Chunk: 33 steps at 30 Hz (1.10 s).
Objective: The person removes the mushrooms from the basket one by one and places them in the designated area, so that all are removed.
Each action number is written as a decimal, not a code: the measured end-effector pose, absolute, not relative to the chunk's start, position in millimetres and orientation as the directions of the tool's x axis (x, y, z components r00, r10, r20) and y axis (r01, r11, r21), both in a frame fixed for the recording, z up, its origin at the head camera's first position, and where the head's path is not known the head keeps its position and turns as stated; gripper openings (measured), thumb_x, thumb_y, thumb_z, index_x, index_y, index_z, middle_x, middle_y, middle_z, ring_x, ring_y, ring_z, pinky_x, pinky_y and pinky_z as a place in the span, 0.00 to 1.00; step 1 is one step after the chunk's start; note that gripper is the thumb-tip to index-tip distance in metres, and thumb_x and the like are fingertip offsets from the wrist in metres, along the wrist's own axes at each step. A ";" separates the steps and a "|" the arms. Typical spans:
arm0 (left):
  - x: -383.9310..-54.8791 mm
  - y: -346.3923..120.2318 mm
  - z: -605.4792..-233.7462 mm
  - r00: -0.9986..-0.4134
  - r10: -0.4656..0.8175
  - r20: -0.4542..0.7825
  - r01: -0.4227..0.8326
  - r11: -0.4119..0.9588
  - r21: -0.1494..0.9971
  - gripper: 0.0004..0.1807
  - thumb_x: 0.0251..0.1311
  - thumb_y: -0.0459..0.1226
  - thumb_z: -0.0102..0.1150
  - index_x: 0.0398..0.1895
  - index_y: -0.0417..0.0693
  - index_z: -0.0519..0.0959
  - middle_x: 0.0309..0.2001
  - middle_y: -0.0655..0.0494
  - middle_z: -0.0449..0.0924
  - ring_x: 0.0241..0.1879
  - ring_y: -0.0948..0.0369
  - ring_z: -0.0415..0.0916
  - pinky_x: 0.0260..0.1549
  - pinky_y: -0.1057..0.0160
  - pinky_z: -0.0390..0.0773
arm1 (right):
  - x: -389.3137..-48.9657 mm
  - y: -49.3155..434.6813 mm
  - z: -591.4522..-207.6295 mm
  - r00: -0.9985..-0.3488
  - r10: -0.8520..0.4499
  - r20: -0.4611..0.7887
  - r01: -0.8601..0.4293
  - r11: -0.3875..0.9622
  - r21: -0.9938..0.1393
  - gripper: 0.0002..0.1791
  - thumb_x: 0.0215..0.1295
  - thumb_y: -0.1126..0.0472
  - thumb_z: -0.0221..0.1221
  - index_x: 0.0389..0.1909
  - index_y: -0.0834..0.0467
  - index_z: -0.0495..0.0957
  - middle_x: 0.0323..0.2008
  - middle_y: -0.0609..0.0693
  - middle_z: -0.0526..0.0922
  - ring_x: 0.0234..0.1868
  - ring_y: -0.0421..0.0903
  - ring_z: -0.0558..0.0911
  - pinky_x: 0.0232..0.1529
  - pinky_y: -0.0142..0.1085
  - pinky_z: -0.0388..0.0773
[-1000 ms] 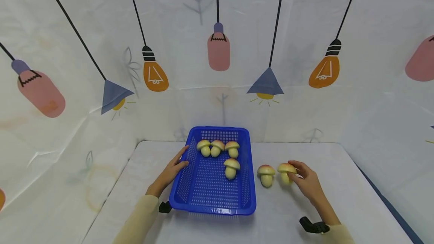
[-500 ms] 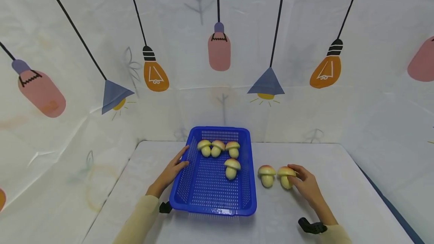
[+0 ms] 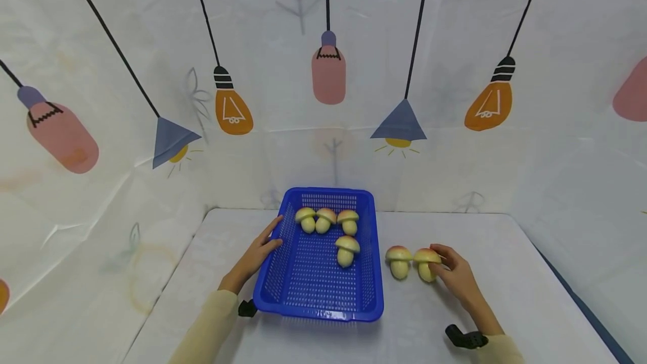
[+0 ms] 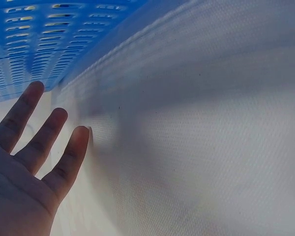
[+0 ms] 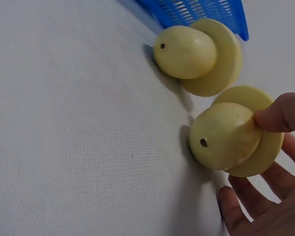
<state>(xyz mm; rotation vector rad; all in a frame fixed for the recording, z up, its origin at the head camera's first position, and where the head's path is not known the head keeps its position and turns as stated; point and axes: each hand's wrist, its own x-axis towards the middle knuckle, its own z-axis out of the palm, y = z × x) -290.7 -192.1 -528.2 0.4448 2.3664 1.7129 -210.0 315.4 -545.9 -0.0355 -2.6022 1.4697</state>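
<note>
My left hand (image 3: 258,250) rests at the left rim of a blue plastic basket (image 3: 298,296), thumb and forefinger against the edge. In the left wrist view its other fingers (image 4: 42,142) stretch out straight beside the perforated wall. My right hand (image 3: 457,277) holds a toy mushroom (image 3: 426,274) with a yellowish, red-tinged cap, standing on the white table. In the right wrist view the thumb (image 5: 280,115) presses where stem meets cap, with fingers on the far side. A second mushroom (image 3: 399,268) stands just left of it, right of the basket.
Three mushrooms (image 3: 323,223) line the basket's far end, and another mushroom (image 3: 346,254) lies nearer its right wall. Behind the white table (image 3: 434,330) hangs a white sheet (image 3: 283,162) printed with lamps.
My right hand has lowered its mushroom slightly, bringing it onto the table beside the other one. My left hand and the basket have stayed put.
</note>
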 end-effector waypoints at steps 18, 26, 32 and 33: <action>-291.0 -192.5 -527.0 -0.928 0.370 0.031 0.141 0.273 0.952 0.37 0.78 0.41 0.46 0.85 0.63 0.47 0.76 0.27 0.57 0.60 0.39 0.78 0.51 0.47 0.82 | -210.5 317.8 -538.6 -0.997 0.029 0.065 -0.040 0.535 -0.844 0.36 0.71 0.56 0.63 0.74 0.65 0.62 0.69 0.72 0.70 0.67 0.72 0.73 0.55 0.40 0.79; -291.1 -191.2 -526.0 -0.933 0.358 0.023 0.129 0.276 0.952 0.36 0.78 0.42 0.46 0.84 0.64 0.48 0.77 0.30 0.57 0.61 0.39 0.76 0.53 0.46 0.81 | -218.5 314.1 -513.1 -0.998 0.057 0.037 -0.006 0.465 -0.885 0.46 0.73 0.48 0.62 0.80 0.64 0.50 0.74 0.73 0.60 0.76 0.73 0.57 0.70 0.68 0.59; -291.1 -191.5 -526.1 -0.932 0.363 0.024 0.133 0.276 0.952 0.37 0.77 0.41 0.46 0.85 0.62 0.48 0.77 0.29 0.57 0.62 0.38 0.76 0.52 0.46 0.81 | -229.0 296.3 -487.5 -0.993 0.058 0.105 -0.073 0.399 -0.914 0.52 0.71 0.51 0.64 0.82 0.60 0.42 0.77 0.72 0.55 0.79 0.71 0.51 0.72 0.65 0.58; -291.0 -191.6 -526.0 -0.931 0.363 0.025 0.134 0.278 0.951 0.37 0.77 0.41 0.46 0.85 0.62 0.48 0.77 0.29 0.56 0.61 0.39 0.76 0.52 0.46 0.81 | -230.3 291.5 -483.3 -0.991 0.050 0.120 -0.092 0.390 -0.916 0.51 0.71 0.53 0.65 0.82 0.60 0.42 0.77 0.71 0.54 0.79 0.70 0.51 0.71 0.65 0.58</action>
